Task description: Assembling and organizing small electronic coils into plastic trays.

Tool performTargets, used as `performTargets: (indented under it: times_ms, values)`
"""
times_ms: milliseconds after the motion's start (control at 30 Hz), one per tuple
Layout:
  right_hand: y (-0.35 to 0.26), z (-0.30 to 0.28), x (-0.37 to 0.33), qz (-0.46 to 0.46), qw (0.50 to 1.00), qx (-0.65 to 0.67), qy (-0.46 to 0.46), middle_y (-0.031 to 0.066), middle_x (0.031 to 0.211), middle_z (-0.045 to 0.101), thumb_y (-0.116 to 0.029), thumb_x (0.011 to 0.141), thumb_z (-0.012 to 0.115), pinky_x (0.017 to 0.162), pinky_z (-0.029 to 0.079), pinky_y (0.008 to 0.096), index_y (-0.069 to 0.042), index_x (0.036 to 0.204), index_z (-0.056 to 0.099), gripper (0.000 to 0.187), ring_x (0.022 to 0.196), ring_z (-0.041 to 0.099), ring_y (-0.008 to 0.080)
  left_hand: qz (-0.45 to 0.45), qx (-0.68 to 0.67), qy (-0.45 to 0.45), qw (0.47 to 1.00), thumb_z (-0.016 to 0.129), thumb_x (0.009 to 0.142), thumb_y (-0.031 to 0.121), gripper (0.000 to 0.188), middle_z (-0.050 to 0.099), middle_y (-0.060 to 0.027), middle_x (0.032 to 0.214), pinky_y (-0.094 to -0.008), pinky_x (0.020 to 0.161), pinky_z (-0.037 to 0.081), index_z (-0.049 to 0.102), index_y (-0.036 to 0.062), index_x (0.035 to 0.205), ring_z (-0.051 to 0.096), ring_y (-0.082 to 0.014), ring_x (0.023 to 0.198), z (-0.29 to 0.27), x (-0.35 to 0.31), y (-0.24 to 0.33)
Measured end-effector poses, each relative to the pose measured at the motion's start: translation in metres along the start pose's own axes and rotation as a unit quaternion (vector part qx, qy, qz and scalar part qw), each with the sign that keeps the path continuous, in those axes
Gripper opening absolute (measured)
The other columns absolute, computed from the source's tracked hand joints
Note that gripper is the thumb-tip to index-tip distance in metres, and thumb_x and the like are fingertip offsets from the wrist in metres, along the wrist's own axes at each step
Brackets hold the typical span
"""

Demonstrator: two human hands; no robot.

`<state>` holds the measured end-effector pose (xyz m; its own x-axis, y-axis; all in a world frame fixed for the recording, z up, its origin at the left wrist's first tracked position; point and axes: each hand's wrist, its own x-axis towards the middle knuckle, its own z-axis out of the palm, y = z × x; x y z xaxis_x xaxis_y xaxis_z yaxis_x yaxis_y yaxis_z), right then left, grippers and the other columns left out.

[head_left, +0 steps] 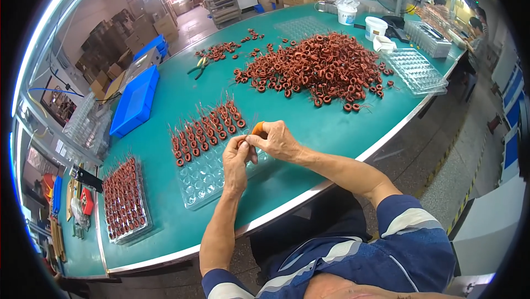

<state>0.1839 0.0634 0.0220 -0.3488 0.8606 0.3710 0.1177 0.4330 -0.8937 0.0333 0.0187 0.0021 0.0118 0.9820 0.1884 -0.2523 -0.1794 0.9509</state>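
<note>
My left hand (236, 161) pinches a small red-brown ring-shaped coil (241, 143), mostly covered by the fingers. Against it, my right hand (277, 140) is closed at the fingertips; what it grips there is hidden. Something orange (258, 128) shows at its index finger, a finger cover or a tool part, I cannot tell which. Under and beside the hands lies a clear plastic tray (199, 184) with round pockets. Its far rows hold upright coils (205, 133) with their wire leads sticking up, while the near pockets show bare plastic.
A large heap of loose coils (317, 70) covers the far middle of the green table (309, 128). Pliers (200, 66) lie beside a smaller heap (216, 51). A filled tray (127, 202) and a blue bin (135, 100) stand left; clear trays (414, 70) and white tubs (376, 26) right.
</note>
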Motion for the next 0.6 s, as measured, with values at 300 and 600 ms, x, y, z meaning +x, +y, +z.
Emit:
performTargets:
  times_ms: [300, 600]
  values:
    - [0.016, 0.002, 0.007, 0.029, 0.980, 0.193, -0.041, 0.0122, 0.092, 0.067, -0.032, 0.082, 0.073, 0.078, 0.051, 0.0312, 0.004, 0.103, 0.063, 0.043, 0.087, 0.063, 0.0178, -0.014, -0.054, -0.004, 0.998, 0.046, 0.098, 0.017, 0.019, 0.054, -0.0042, 0.077, -0.0241, 0.054, 0.044, 0.055, 0.0003, 0.103, 0.052, -0.0120, 0.060, 0.003, -0.001, 0.002]
    - [0.010, 0.006, 0.002, 0.116, 0.990, 0.079, 0.022, 0.0046, 0.079, 0.063, -0.030, 0.086, 0.069, 0.056, 0.048, 0.0226, 0.002, 0.094, 0.064, 0.033, 0.065, 0.058, 0.0082, 0.027, 0.003, 0.071, 0.997, 0.046, 0.098, 0.015, 0.016, 0.054, -0.0028, 0.074, -0.0231, 0.051, 0.042, 0.055, 0.0023, 0.102, 0.051, -0.0099, 0.057, 0.001, 0.001, -0.012]
